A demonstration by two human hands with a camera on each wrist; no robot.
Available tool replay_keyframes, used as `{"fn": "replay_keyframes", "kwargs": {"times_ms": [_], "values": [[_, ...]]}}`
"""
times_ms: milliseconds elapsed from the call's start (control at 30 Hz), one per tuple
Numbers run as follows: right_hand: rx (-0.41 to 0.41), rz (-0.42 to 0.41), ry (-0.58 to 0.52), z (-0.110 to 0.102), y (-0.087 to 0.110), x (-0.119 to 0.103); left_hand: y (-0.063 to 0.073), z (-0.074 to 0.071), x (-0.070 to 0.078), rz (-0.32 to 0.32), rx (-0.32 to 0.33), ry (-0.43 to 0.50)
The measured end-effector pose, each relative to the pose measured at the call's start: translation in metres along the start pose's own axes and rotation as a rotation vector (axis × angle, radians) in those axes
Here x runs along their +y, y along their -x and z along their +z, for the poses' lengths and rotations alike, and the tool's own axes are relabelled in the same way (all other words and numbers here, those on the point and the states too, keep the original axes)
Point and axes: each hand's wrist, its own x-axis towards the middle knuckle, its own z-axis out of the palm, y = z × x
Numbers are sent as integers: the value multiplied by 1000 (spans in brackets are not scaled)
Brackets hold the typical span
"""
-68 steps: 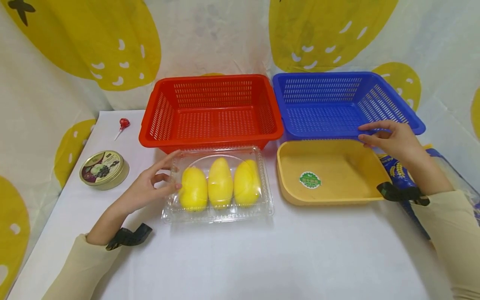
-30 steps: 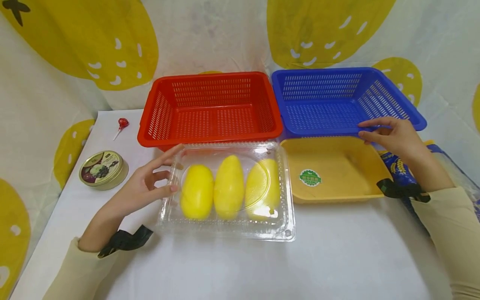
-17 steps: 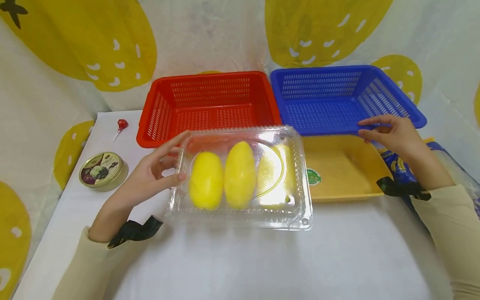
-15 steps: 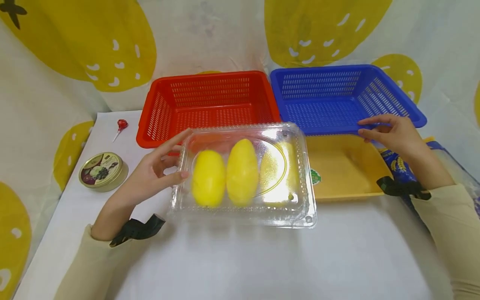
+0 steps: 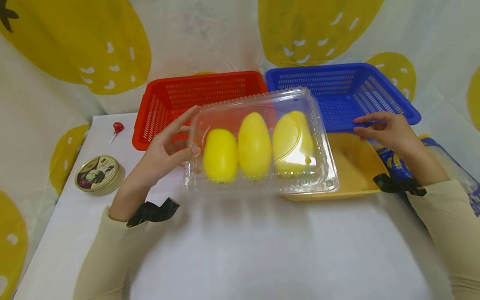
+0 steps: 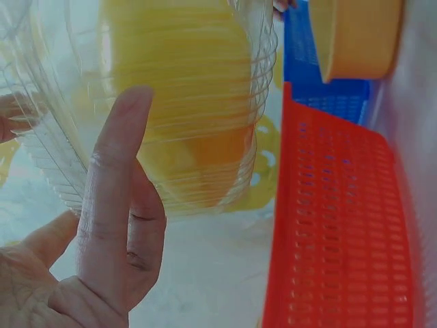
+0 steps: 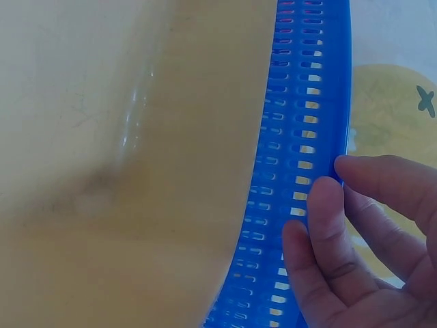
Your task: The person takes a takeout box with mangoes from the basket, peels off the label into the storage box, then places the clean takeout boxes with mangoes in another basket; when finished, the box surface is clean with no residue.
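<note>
In the head view my left hand [image 5: 165, 152] grips the left end of a clear plastic clamshell box [image 5: 326, 171]. Thumb at the near side, fingers behind it. Inside lie three yellow mangoes [image 5: 255, 143] in a row. The box is raised off the table and tilted, overlapping the red basket [image 5: 144, 121] and the yellow bin [image 5: 356, 166] in this view. My right hand [image 5: 391, 131] pinches the front rim of the blue basket [image 5: 378, 85]; in the right wrist view its fingertips [image 7: 326, 195] are at that rim.
On the left of the white table are a round tin [image 5: 99, 175] with a fruit picture and a red lollipop [image 5: 118, 127]. A blue packet [image 5: 393, 162] with a wheat print lies at the right, partly behind the right forearm. A patterned curtain [image 5: 206, 37] hangs behind the baskets.
My left hand has lifted the clamshell box of mangoes off the table and carried it up and to the right, toward the baskets. The right hand has stayed at the blue basket's rim.
</note>
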Motion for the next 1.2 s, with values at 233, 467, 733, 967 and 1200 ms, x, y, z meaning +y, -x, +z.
{"fn": "replay_keyframes", "kwargs": {"times_ms": [233,467,733,967,1200], "values": [[-3,15,-5,2,1,1,-22,8,2,-18,3,26],[-5,39,0,1,1,-2,-43,17,1,-26,-14,81],[32,48,59,5,0,-3,-67,26,2,-32,-19,126],[17,46,-26,4,7,-5,-91,39,11,-52,0,139],[26,28,-9,5,11,-6,-115,51,15,-56,11,175]]}}
